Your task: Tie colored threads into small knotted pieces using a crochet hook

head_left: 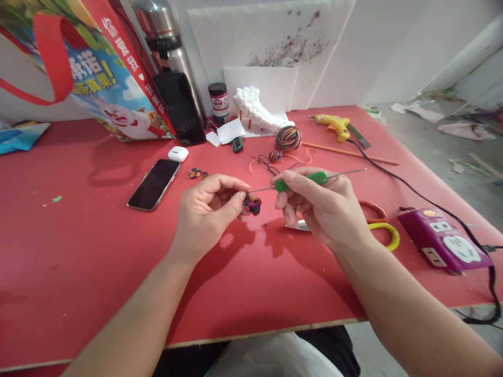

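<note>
My left hand (210,207) is closed in a pinch on a small multicoloured crochet piece (252,203), held just above the red table (98,251). My right hand (324,207) grips a crochet hook with a green handle (301,181); its thin metal tip points left into the crochet piece, and a metal shaft sticks out to the right. A ball of variegated yarn (288,138) lies farther back, with loose strands (275,157) trailing toward my hands.
A phone (154,184) and white earbud case (178,153) lie left of my hands. Scissors with orange and yellow loops (383,225), a purple power strip (444,238), a yellow glue gun (334,124), a wooden stick (349,153), a paint jar (218,102), a flask (168,47) and a printed bag (98,73) surround them.
</note>
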A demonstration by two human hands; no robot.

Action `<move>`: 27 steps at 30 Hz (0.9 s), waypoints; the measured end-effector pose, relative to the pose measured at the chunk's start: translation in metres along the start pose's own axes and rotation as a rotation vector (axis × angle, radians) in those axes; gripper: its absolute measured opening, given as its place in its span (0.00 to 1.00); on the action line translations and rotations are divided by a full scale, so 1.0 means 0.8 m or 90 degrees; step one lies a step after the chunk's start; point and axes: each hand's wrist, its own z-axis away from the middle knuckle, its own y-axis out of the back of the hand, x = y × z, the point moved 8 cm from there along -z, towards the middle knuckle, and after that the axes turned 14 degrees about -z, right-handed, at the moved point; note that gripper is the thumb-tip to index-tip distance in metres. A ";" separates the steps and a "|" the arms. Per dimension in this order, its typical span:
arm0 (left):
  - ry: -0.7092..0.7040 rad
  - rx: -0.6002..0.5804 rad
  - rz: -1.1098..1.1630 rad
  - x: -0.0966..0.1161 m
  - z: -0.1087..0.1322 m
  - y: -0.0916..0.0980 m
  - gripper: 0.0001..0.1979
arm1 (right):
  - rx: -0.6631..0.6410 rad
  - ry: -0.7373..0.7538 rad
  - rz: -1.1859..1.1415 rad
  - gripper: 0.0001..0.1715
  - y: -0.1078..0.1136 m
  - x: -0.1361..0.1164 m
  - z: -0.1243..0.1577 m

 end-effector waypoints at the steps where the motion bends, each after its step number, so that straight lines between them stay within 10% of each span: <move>1: -0.003 0.002 -0.020 0.002 0.001 0.000 0.04 | 0.003 0.004 0.006 0.14 0.000 -0.001 0.001; 11: -0.064 -0.039 -0.101 0.012 0.008 -0.005 0.06 | 0.020 -0.024 -0.007 0.14 0.002 -0.002 0.000; 21: -0.054 -0.043 0.004 0.015 0.009 -0.007 0.04 | 0.052 -0.273 -0.199 0.09 -0.001 0.040 -0.007; 27: -0.012 -0.039 0.018 0.007 0.009 -0.007 0.04 | 0.033 -0.208 -0.191 0.11 -0.005 0.034 -0.005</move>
